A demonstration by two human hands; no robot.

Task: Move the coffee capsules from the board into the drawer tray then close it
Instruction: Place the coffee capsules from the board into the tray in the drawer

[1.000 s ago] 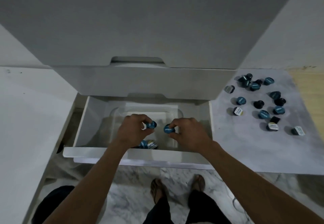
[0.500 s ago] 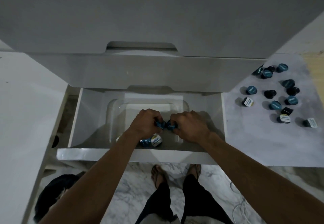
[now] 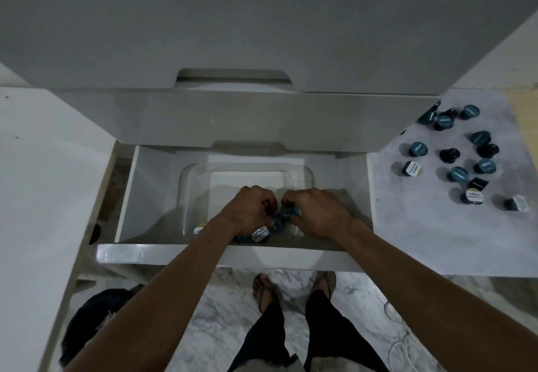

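The white drawer [image 3: 174, 255] stands pulled out, with a clear plastic tray [image 3: 186, 176] inside it. Both hands reach down into the tray, close together. My left hand [image 3: 249, 210] curls its fingers around a blue coffee capsule [image 3: 276, 223]. My right hand [image 3: 318, 213] pinches another blue capsule [image 3: 290, 211] at its fingertips. The two capsules nearly touch. More capsules lie at the tray's near end, one with a white lid [image 3: 260, 235] and one partly hidden by my left forearm [image 3: 198, 230]. Several blue, black and white-lidded capsules [image 3: 458, 173] are scattered on the grey marble board [image 3: 422, 232] to the right.
Closed white drawer fronts [image 3: 247, 121] overhang the open drawer from above. A white surface [image 3: 43, 182] lies to the left. Below are a marble floor, my sandalled feet [image 3: 294, 287], a dark bundle [image 3: 96, 316] at lower left and a white cable [image 3: 398, 342] at lower right.
Both hands have sunk lower into the tray and drawn together with their capsules. The view has leaned forward over the drawer.
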